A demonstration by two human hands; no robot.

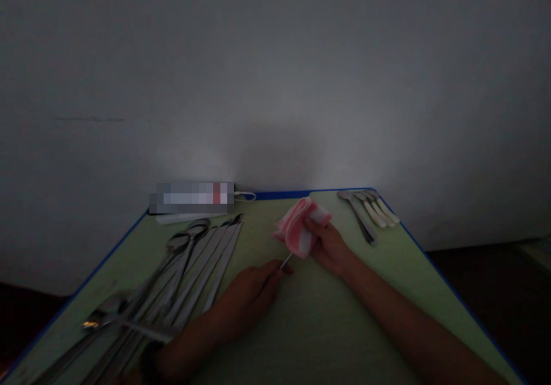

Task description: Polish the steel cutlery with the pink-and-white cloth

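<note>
My left hand (253, 290) is closed in a pinch on the end of a thin metal utensil handle (286, 260) near the middle of the green table (387, 270). The other end of that utensil is wrapped inside a folded pink and white cloth (299, 227). My right hand (329, 247) is closed around the cloth, holding it over the utensil just above the table. What kind of utensil it is stays hidden by the cloth.
Several long metal spoons and knives (185, 270) lie in a row on the left of the table. A few white-handled utensils (370, 210) rest at the far right corner. A flat box (191, 197) sits against the wall at the back. The scene is dim.
</note>
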